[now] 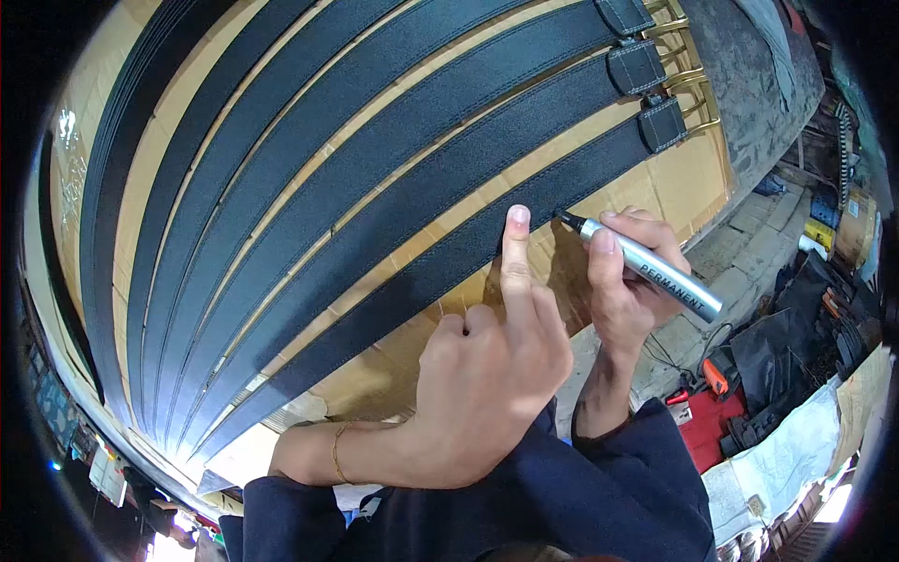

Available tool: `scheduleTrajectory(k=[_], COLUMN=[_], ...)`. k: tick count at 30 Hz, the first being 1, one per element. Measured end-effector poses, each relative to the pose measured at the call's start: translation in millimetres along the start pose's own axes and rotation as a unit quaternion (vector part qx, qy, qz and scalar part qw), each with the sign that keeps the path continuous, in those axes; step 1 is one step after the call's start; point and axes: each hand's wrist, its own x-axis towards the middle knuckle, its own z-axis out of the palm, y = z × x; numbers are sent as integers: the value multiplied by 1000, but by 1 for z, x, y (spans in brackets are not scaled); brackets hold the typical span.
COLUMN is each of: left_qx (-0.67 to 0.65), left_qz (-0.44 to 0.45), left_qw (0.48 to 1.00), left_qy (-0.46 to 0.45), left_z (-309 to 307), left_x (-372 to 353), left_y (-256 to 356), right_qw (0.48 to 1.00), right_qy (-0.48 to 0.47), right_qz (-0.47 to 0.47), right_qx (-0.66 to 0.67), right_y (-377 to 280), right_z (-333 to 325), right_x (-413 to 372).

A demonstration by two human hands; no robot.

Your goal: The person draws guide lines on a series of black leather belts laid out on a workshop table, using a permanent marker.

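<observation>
Several black leather belts with stitched edges lie side by side, and the nearest belt (pixel 403 288) runs beneath my fingers. My left hand (pixel 496 365) has its index finger stretched out with the tip on that belt, while its other fingers curl in; it holds nothing. In my right hand (pixel 629 290) is a silver permanent marker (pixel 670 279), gripped between thumb and fingers. The marker's black tip is at the belt's lower edge, just right of my left fingertip. At the belts' right ends are stitched keeper loops (pixel 662 124) and brass-coloured buckles (pixel 702 120).
Cardboard (pixel 670 183) lies under the belts on the work surface. A dark grey covering (pixel 749 94) extends beyond the buckles. Down on the floor to the right are an orange-handled tool (pixel 715 377), a red cloth (pixel 704 436), black scraps and a white sheet (pixel 777 468).
</observation>
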Motion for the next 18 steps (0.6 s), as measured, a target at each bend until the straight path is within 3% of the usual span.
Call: scheduleTrajectory(k=[10, 12, 18], left_qx=[4, 4, 7], left_qz=[1, 2, 0], left_qw=[1000, 1000, 1000], left_qy=[-1, -2, 7], left_z=[1, 1, 2], left_x=[0, 0, 0], left_y=[1, 0, 1], right_qw=[999, 999, 999], right_qy=[-14, 34, 36], right_qz=[-15, 22, 31], right_qx=[-27, 32, 16], right_y=[-2, 0, 0], right_z=[-2, -1, 0], right_x=[0, -2, -3])
